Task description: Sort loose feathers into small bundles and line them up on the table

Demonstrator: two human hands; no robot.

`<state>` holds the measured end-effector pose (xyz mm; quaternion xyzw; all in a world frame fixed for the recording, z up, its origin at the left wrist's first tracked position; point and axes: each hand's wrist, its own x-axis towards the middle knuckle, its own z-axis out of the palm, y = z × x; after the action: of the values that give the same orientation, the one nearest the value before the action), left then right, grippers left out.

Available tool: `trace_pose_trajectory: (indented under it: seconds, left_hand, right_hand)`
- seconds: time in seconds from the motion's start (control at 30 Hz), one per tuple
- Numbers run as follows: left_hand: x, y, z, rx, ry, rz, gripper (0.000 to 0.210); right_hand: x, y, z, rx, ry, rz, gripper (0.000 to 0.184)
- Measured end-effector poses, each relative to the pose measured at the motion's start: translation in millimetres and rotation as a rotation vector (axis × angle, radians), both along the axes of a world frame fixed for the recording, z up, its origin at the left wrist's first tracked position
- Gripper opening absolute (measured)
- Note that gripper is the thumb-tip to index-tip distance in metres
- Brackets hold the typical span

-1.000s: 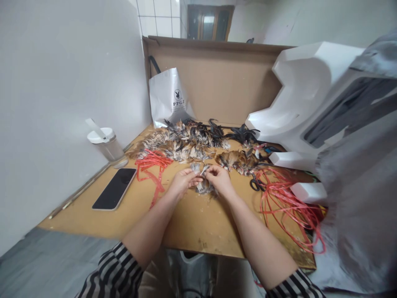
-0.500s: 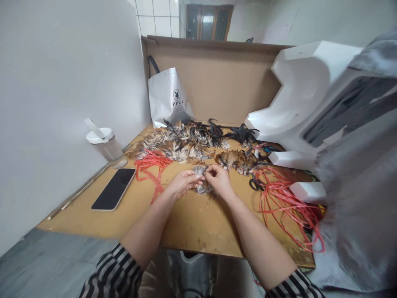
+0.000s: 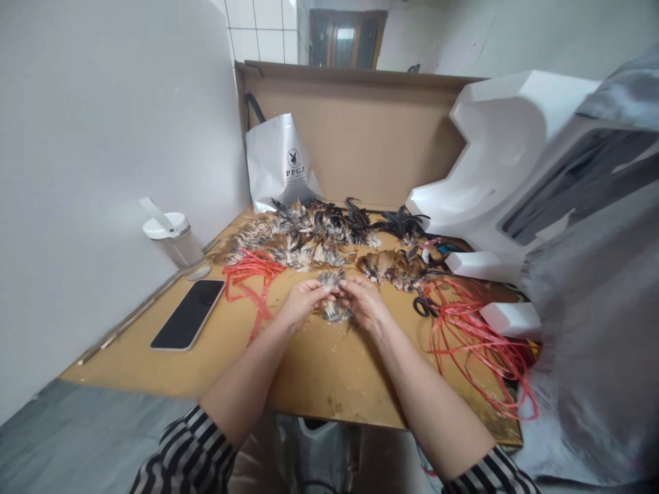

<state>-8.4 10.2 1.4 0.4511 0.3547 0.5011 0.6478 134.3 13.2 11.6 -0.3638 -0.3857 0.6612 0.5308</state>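
A small tuft of grey-brown feathers (image 3: 331, 277) is pinched between my two hands, above the middle of the table. My left hand (image 3: 303, 302) is closed on its left side, thumb and fingertips together. From the right, my right hand (image 3: 364, 300) pinches the same tuft. Just below the hands, a few more loose feathers (image 3: 337, 311) lie on the wood, partly hidden by my fingers. Behind them spreads a long pile of brown, black and white feathers (image 3: 303, 247). A bunch of brown feathers (image 3: 394, 266) lies to the right of it.
Red plastic strips (image 3: 255, 266) lie left of my hands, and a tangle of red string (image 3: 478, 336) lies right, beside black scissors (image 3: 425, 304). A phone (image 3: 188, 315) and a lidded cup (image 3: 180, 243) are at left. A silver bag (image 3: 281, 161) and white foam (image 3: 499, 165) stand behind.
My right hand has turned and its fingers have opened out somewhat, still pinching the feathers. The tuft shows more between both hands. The left hand has barely moved.
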Motion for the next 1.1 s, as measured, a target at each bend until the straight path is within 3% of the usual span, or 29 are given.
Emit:
trace_pose_trajectory:
  seconds: [0.63, 0.9, 1.1]
  left_hand:
    - [2.6, -2.0, -3.7, 0.011, 0.088, -0.067, 0.027]
    - [-2.8, 0.4, -1.5, -0.225, -0.217, -0.108, 0.018]
    - [-0.3, -1.4, -2.0, -0.305, -0.238, -0.186, 0.018]
  right_hand:
    - [-5.9, 3.5, -10.3, 0.041, -0.046, -0.151, 0.016]
    - [-4.5, 3.4, -5.2, 0.058, 0.070, -0.127, 0.019]
    - [-7.1, 3.2, -9.6, 0.104, 0.059, -0.121, 0.020]
